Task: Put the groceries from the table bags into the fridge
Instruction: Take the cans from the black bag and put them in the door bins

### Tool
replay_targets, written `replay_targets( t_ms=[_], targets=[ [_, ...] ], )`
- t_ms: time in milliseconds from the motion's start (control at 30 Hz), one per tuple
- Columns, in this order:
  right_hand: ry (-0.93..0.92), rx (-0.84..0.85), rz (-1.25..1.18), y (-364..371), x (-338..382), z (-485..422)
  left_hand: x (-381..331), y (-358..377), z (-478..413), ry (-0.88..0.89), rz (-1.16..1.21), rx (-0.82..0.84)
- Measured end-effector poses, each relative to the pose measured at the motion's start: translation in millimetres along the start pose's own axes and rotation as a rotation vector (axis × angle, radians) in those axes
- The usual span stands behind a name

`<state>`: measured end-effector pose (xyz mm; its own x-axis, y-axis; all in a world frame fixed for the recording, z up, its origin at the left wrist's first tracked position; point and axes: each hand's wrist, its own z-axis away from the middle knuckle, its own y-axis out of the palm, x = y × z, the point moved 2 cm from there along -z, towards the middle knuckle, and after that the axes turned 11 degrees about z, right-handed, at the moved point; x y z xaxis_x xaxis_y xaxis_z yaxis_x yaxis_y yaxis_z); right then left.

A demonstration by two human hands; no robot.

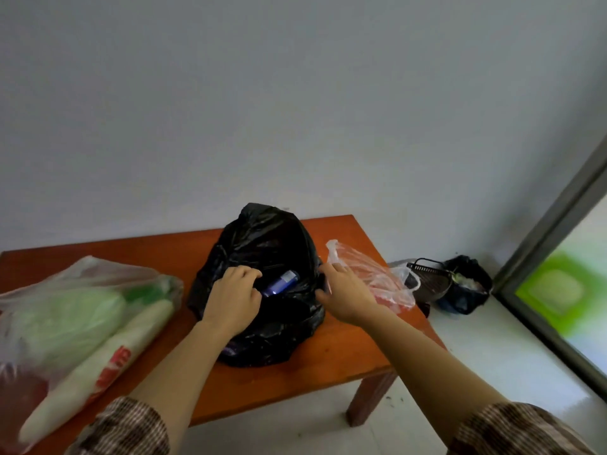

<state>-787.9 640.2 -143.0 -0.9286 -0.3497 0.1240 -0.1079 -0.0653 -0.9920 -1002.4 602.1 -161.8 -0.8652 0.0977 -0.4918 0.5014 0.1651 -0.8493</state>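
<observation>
A black plastic bag (266,244) stands in the middle of the orange wooden table (345,353). My left hand (235,298) grips the left side of its mouth. My right hand (345,290) holds the right side, so the mouth is spread apart. Inside the bag lies a blue bottle (281,283), partly hidden by plastic. A clear bag (75,310) at the left holds a pale green cabbage and a long white radish (98,366). A small clear bag with red print (377,277) lies to the right of the black bag.
The table stands against a pale wall. On the white floor to the right sit a dark basket (427,280) and a black rubbish bag (466,284). A grey door frame (551,231) runs along the right edge. No fridge is in view.
</observation>
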Motion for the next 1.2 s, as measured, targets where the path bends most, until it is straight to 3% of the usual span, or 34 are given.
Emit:
replay_targets(
  t_ms=[200,400,567,700,833,967,1033,1100,1167,1200],
  targets=[
    [0.011,0.090,-0.015,42.9,27.9,-70.2,76.4,24.3,-31.0,0.168,-0.182,0.098],
    [0.083,0.196,0.020,94.4,63.3,-122.2,143.4,40.8,-89.2,0.358,-0.353,0.402],
    [0.167,0.388,0.068,122.6,73.1,-138.5,196.7,40.4,-125.1,0.210,-0.352,0.603],
    [0.282,0.393,0.115,134.3,57.8,-130.5,240.5,39.5,-143.1,0.071,-0.198,0.676],
    [0.365,0.414,0.156,144.6,49.7,-114.5,284.4,42.5,-146.0,-0.162,0.042,0.623],
    [0.306,0.318,0.196,141.2,60.5,-124.3,278.4,46.6,-148.3,-0.164,0.042,0.498],
    [0.222,0.205,0.205,138.8,73.5,-135.1,257.5,44.0,-144.9,-0.045,0.004,0.351],
    [0.161,0.164,0.140,136.8,92.6,-146.9,235.6,46.4,-135.7,0.225,-0.025,0.239],
    [0.115,0.207,0.079,138.9,113.7,-159.3,226.3,57.2,-127.0,0.407,-0.072,0.250],
    [0.095,0.245,0.072,141.5,122.8,-164.4,225.0,62.5,-126.3,0.409,-0.090,0.302]
  ],
)
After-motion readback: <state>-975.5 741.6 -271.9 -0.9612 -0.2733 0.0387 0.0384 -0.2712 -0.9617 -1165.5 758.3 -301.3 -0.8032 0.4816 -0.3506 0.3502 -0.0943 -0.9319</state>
